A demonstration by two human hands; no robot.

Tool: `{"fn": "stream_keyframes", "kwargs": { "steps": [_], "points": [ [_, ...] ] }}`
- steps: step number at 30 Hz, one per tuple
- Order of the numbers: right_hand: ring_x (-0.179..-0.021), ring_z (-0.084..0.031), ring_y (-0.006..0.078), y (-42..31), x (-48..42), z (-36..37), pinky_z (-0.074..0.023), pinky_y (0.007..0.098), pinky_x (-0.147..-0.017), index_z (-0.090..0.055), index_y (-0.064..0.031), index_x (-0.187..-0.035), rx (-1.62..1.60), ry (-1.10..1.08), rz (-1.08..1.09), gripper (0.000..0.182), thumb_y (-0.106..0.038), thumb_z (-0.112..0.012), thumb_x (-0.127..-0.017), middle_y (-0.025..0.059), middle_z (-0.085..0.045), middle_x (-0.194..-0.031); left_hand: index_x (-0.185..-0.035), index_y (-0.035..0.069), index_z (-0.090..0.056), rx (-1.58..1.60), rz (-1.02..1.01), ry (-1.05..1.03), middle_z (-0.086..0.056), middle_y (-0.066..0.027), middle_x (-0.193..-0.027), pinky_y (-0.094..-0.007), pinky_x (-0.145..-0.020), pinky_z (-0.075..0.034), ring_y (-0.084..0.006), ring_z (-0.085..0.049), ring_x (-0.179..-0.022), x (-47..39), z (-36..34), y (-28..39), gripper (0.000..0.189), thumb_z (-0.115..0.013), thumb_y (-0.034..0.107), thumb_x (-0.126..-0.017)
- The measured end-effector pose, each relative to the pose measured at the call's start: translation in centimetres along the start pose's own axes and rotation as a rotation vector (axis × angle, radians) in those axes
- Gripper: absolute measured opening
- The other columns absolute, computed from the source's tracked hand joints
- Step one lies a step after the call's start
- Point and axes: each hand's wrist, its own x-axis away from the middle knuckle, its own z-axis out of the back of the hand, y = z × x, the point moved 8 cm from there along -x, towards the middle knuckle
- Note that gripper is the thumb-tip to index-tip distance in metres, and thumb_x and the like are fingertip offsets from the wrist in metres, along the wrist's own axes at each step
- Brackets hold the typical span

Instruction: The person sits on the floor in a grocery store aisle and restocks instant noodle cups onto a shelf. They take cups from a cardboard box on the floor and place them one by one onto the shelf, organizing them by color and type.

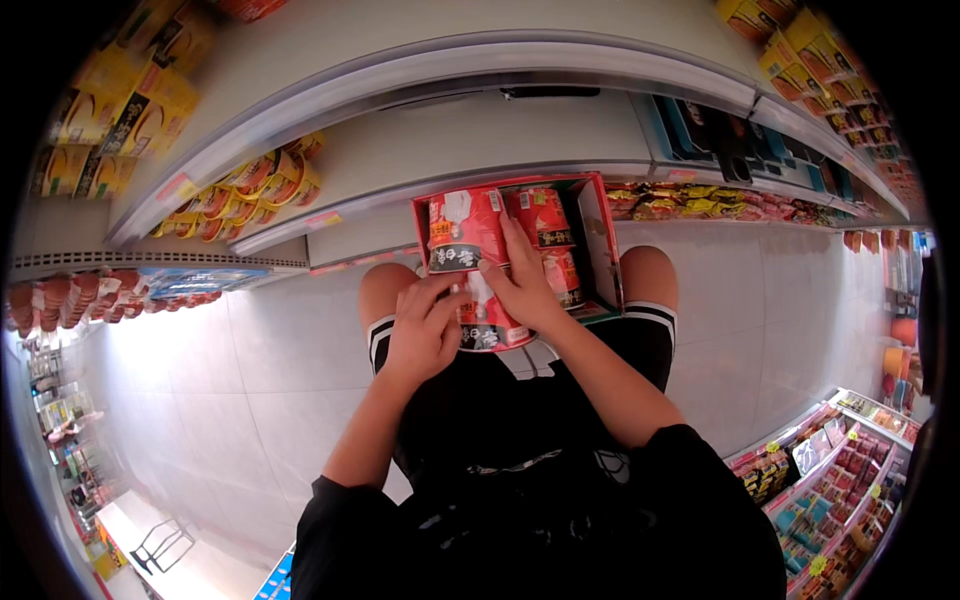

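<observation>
A red cardboard box (611, 251) sits between my knees at the edge of the low shelf, with several instant noodle cups in it. Two smaller red cups stand in its middle. At its left side is a larger red and black noodle cup (465, 225), and a second red and black cup (495, 319) lies nearer to me, partly behind my fingers. My left hand (426, 326) touches the left side of this nearer cup with bent fingers. My right hand (525, 281) rests on the cups from the right, its fingers stretched forward. Whether either hand grips a cup is unclear.
Yellow noodle bowls (274, 184) stand stacked on the shelf at the left. Snack packets (690, 202) fill the low shelf to the right of the box. A metal shelf edge (480, 56) runs across above the box. A display rack (825, 495) of packaged goods stands at the lower right.
</observation>
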Motion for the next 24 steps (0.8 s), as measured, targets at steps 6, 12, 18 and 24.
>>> {"fn": "stream_keyframes", "kwargs": {
  "steps": [6, 12, 18, 24],
  "points": [
    [-0.149, -0.028, 0.0406, 2.6, -0.4, 0.1, -0.0208, 0.0451, -0.122, -0.028, -0.0115, -0.16, -0.314, -0.016, 0.022, 0.069, -0.031, -0.056, -0.101, 0.0254, -0.03, -0.161, -0.128, 0.009, -0.063, -0.154, 0.1, 0.141, -0.049, -0.0156, -0.146, -0.0499, -0.107, -0.037, -0.0392, -0.045, -0.134, -3.6, -0.8, 2.1, 0.043, -0.068, 0.011, -0.085],
    [-0.112, -0.066, 0.0287, -1.6, 0.3, 8.4, -0.0534, 0.0354, -0.093, -0.061, -0.0016, -0.131, -0.122, 0.11, 0.099, 0.038, -0.013, -0.065, -0.095, 0.0152, -0.061, -0.13, -0.131, 0.013, -0.064, -0.164, 0.191, 0.144, -0.045, -0.0121, -0.151, -0.0535, -0.11, -0.036, -0.0397, -0.04, -0.14, -3.3, -2.5, 1.0, 0.042, -0.066, 0.018, -0.089],
    [-0.092, -0.066, 0.0258, -20.9, 5.6, 12.8, -0.0525, 0.0353, -0.076, -0.07, -0.0086, -0.111, 0.274, 0.06, 0.935, 0.035, -0.011, -0.075, -0.076, 0.0068, -0.067, -0.108, -0.13, 0.015, -0.065, -0.186, 0.183, 0.106, -0.044, -0.0114, -0.152, -0.0538, -0.109, -0.037, -0.0393, -0.039, -0.141, -2.6, -2.7, 0.3, 0.042, -0.066, 0.015, -0.088],
    [-0.081, -0.061, 0.0203, -33.5, 13.5, 13.6, -0.0515, 0.0377, -0.079, -0.069, -0.0202, -0.118, 0.262, -0.168, 1.406, 0.037, -0.019, -0.075, -0.081, 0.006, -0.065, -0.11, -0.13, 0.011, -0.063, -0.148, 0.138, 0.161, -0.044, -0.014, -0.151, -0.0535, -0.11, -0.037, -0.0407, -0.04, -0.138, -3.2, -2.5, 1.2, 0.043, -0.065, 0.013, -0.087]
  ]
}}
